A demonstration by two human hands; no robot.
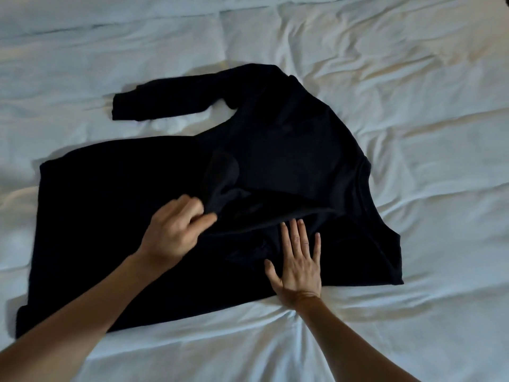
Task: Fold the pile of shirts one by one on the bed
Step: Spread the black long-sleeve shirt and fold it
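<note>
A black long-sleeved shirt [115, 216] lies spread across the white bed [413, 106], hem to the left and collar to the right. One sleeve [176, 97] stretches out to the far left; the other sleeve is folded back over the body. My left hand [173, 230] pinches the cuff of that folded sleeve near the shirt's middle. My right hand [297, 257] lies flat with straight fingers, pressing the fabric close to the near edge of the shirt.
The rumpled white duvet [248, 340] surrounds the shirt on all sides. No other shirts appear in view. A small dark shape [505, 0] shows at the top right corner.
</note>
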